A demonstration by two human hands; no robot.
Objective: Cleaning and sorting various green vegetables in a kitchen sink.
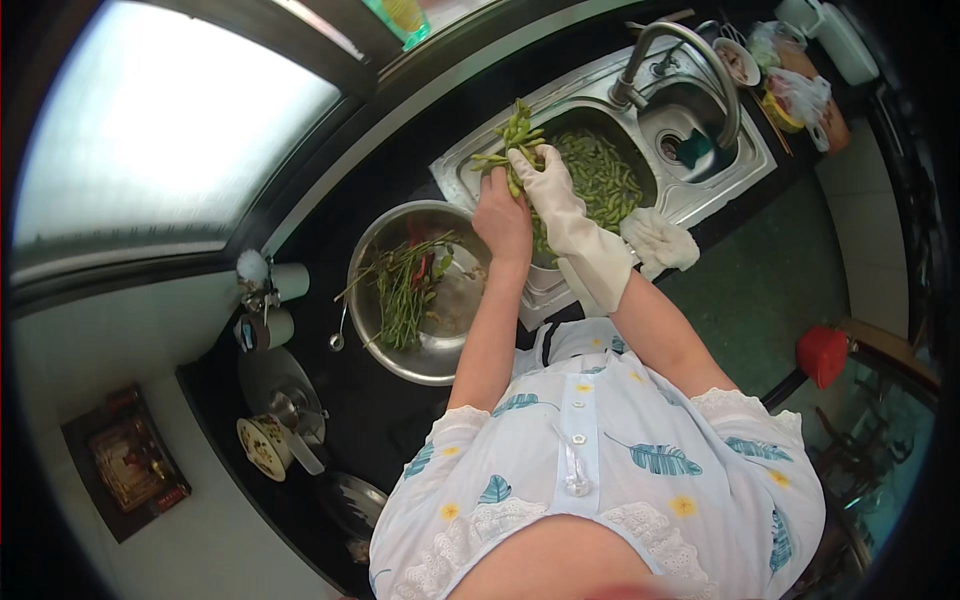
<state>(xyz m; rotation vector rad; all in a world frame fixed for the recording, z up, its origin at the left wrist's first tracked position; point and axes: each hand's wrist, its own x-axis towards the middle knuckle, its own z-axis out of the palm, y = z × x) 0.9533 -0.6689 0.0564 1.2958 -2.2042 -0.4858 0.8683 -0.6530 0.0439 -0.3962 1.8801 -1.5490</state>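
Note:
My right hand (pixel 547 180), in a long white rubber glove, grips a sprig of green soybean pods (pixel 519 133) above the left edge of the sink basin. Bare, my left hand (pixel 504 214) is at the lower pods of the same sprig; its fingertips are partly hidden, so its hold is unclear. Many loose soybean pods (pixel 600 176) lie in the larger basin of the steel sink (pixel 551 281). To the left, a wide metal bowl (pixel 365 330) contains stripped green stems (pixel 401 296) and something red.
A curved faucet (pixel 675 30) arches over the smaller basin, which holds a green item (pixel 694 148). A white cloth (pixel 660 240) rests on the sink's front edge. Plastic bags (pixel 799 94) lie at the upper right. Cups (pixel 289 283) and a patterned bowl (pixel 262 448) stand at the left.

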